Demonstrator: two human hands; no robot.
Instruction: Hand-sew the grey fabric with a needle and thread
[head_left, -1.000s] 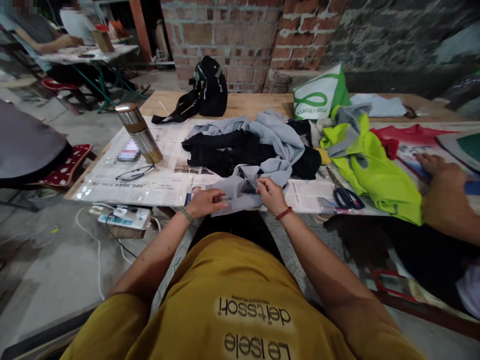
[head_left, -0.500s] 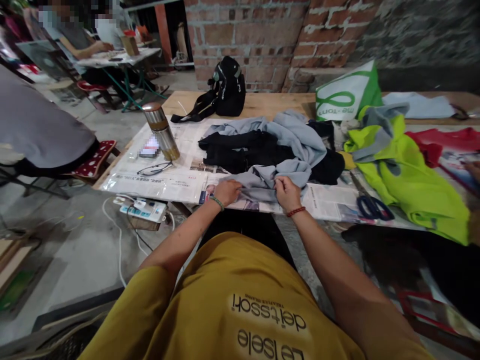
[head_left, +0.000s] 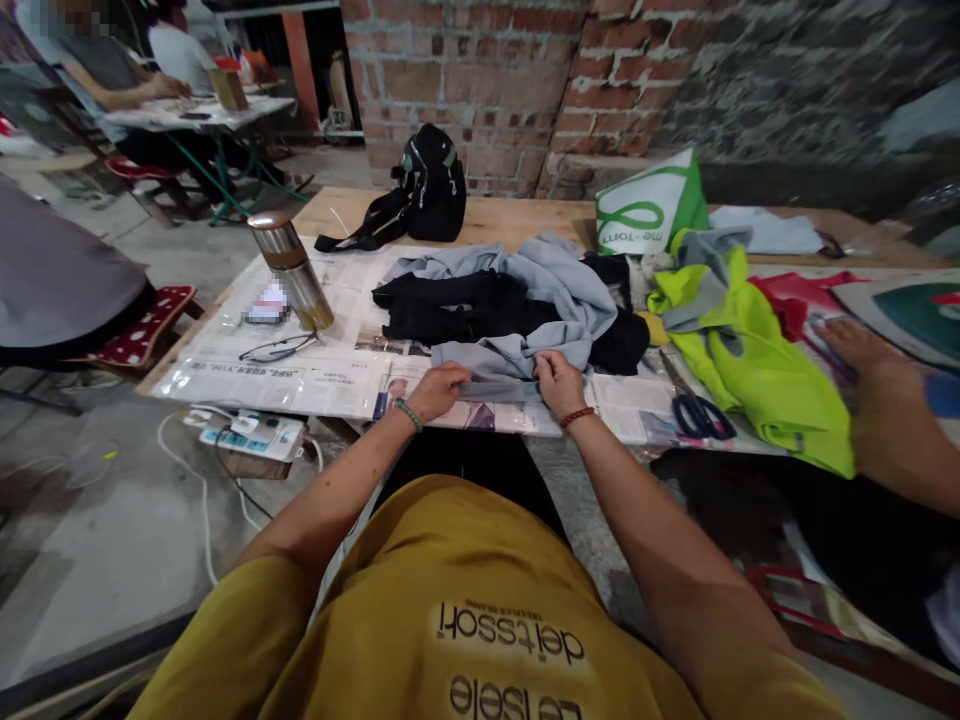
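A grey garment (head_left: 504,358) lies rumpled at the table's front edge, with black fabric (head_left: 465,305) bundled in its middle. My left hand (head_left: 441,390) is closed on the left end of the grey cloth's near edge. My right hand (head_left: 559,382) pinches the same edge further right, its fingers curled in. Between them the edge is stretched roughly straight above the newspaper (head_left: 307,385). Dark-handled scissors (head_left: 703,415) rest to the right of my right hand, beside a neon yellow-green garment (head_left: 772,350).
A steel flask (head_left: 291,270), glasses (head_left: 277,346) and a phone stand at left. Behind are a black bag (head_left: 436,185) and a green-white bag (head_left: 649,208). A co-worker's arm (head_left: 896,420) reaches in at right near an iron (head_left: 919,305). A power strip (head_left: 255,436) hangs below the table.
The view has swung to the right, so the table's things sit further left. More of the co-worker's arm and an iron now show at right. Both my hands still grip the grey cloth.
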